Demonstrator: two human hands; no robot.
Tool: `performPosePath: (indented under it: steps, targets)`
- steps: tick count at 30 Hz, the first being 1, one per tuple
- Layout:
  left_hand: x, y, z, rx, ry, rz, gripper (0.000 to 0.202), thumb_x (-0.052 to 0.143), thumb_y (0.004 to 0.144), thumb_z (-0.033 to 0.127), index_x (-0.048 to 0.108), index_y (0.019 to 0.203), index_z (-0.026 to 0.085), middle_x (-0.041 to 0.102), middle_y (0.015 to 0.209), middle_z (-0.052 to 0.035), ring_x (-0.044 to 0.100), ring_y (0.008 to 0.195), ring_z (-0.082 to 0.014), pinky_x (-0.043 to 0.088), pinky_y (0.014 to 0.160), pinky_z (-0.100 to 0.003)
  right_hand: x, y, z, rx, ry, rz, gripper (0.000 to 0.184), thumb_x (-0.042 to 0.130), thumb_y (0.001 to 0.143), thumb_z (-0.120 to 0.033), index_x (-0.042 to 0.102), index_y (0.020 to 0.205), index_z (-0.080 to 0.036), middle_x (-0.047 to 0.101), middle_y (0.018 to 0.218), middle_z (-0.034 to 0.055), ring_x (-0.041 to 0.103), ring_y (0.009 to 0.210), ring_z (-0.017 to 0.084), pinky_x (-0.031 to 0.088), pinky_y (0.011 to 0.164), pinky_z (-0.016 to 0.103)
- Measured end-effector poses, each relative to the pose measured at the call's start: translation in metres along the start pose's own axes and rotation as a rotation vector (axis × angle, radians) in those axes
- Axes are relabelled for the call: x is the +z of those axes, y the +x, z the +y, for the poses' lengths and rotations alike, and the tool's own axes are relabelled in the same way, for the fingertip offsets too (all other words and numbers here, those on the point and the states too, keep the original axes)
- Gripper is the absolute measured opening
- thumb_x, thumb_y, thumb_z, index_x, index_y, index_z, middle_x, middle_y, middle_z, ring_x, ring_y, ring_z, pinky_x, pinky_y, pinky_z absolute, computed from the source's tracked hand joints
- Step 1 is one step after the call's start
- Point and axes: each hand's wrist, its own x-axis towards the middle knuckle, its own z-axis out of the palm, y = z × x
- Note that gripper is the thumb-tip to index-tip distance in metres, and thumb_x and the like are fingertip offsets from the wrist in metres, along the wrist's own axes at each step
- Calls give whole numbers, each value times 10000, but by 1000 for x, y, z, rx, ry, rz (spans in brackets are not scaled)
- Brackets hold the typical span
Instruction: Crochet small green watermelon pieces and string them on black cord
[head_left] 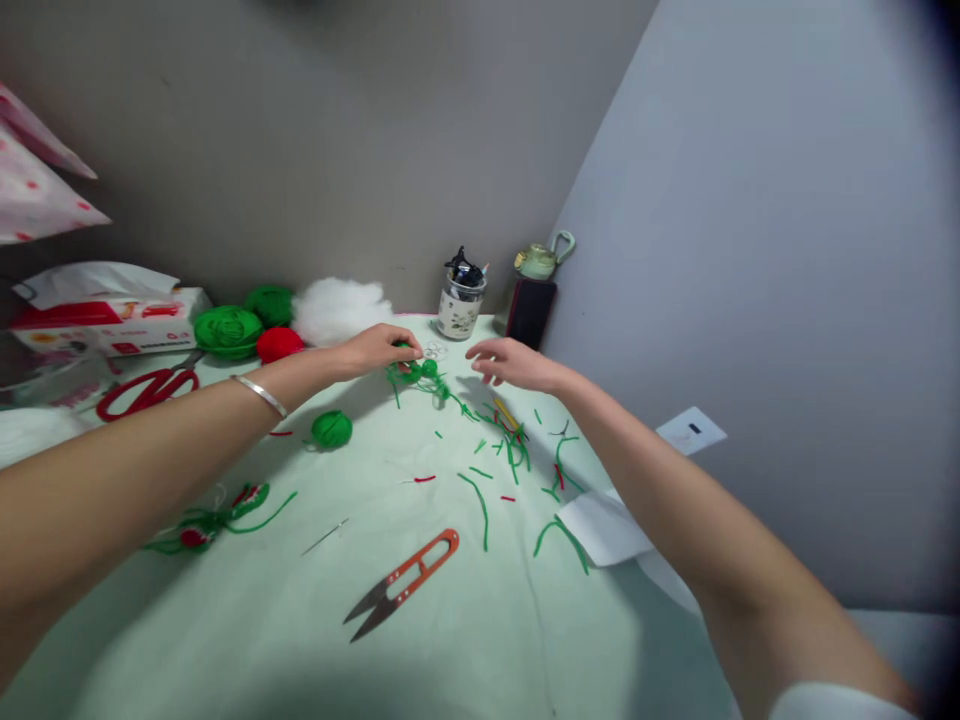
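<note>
My left hand [379, 350] reaches to the back of the table, its fingers closed over a small green yarn piece [409, 376]; its exact shape is partly hidden. Just right of those fingers lies a little green yarn ball [429, 369], with green strands around it. My right hand [514, 363] hovers opposite, fingers apart and slightly bent, holding nothing. Below it, a yellow-handled tool [505, 413] lies among green yarn scraps [517, 450]. Orange thread snips [405, 582] rest in front, blades apart, near a thin metal needle [325, 536]. A green yarn ball [331, 429] sits under my left forearm.
Along the wall stand a tissue box [112, 320], green yarn balls [229, 332], a red ball [279, 345], white stuffing [339, 308], a pen jar [460, 305] and a phone [531, 312]. Red scissors [148, 392] and crocheted pieces [214, 520] lie left; white paper [604, 528] lies right.
</note>
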Motion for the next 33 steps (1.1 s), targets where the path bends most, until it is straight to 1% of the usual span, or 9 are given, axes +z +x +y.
performPosePath:
  steps: [4, 9, 15, 17, 19, 21, 23, 28, 33]
  targets:
    - [-7, -10, -11, 13, 12, 46, 300, 633, 766, 439, 678, 896, 173, 698, 803, -40, 648, 737, -182, 500, 671, -280, 13, -11, 13, 95, -200, -25, 73, 748, 669, -143, 679, 693, -152, 710, 781, 103, 668, 864, 269, 481, 767, 325]
    - [-1, -10, -29, 138, 252, 130, 342, 518, 833, 478, 665, 909, 180, 690, 891, -68, 633, 837, -234, 504, 790, -359, 25, -25, 23, 132, -158, 24, 58, 685, 682, -135, 639, 652, -154, 689, 681, 54, 658, 754, 217, 472, 705, 279]
    - [1, -29, -34, 233, 462, 162, 296, 488, 875, 408, 674, 977, 201, 659, 1058, -101, 567, 1036, -293, 432, 976, -434, -13, -41, 6, 74, 209, 288, 103, 475, 906, -235, 556, 920, -173, 706, 922, 80, 668, 781, 143, 518, 717, 265]
    - [0, -36, -28, 248, 503, 202, 300, 484, 879, 392, 659, 1027, 198, 642, 1092, -114, 536, 1090, -313, 403, 1017, -466, -30, -57, 0, 13, 553, 356, 125, 585, 861, -286, 545, 928, -188, 676, 846, 47, 641, 702, 134, 510, 675, 270]
    - [4, -44, -17, 261, 522, 240, 301, 469, 889, 385, 641, 1072, 218, 627, 1120, -117, 513, 1127, -320, 389, 1035, -478, -43, -78, -6, -32, 696, 351, 172, 647, 816, -298, 566, 925, -191, 630, 771, 9, 545, 591, 97, 448, 584, 231]
    - [14, -51, -4, 266, 501, 269, 297, 445, 907, 383, 628, 1100, 252, 630, 1133, -99, 525, 1129, -298, 411, 1024, -448, -50, -104, -11, -35, 551, 313, 153, 622, 841, -312, 597, 928, -188, 611, 759, -1, 445, 544, 80, 362, 527, 217]
    - [31, -57, 10, 251, 410, 259, 305, 434, 919, 393, 624, 1117, 259, 646, 1156, -78, 571, 1102, -266, 446, 997, -401, -50, -134, -15, 2, 206, 283, 170, 575, 891, -347, 635, 930, -193, 622, 792, 11, 460, 591, 102, 349, 554, 236]
    - [92, -57, 25, 175, 246, 1, 533, 388, 952, 511, 486, 1358, 179, 524, 1443, -130, 489, 1320, -271, 375, 1103, -399, -16, -210, -8, 320, -605, 453, 321, 545, 932, -453, 621, 1117, -202, 628, 1005, 110, 605, 767, 224, 395, 644, 312]
    - [154, -34, 28, 130, 321, 47, 630, 517, 900, 480, 419, 1395, 102, 348, 1560, -210, 180, 1495, -357, 100, 1211, -517, 40, -262, 25, 620, -650, 292, 460, 519, 930, -535, 598, 1199, -171, 662, 1056, 169, 677, 828, 308, 439, 649, 345]
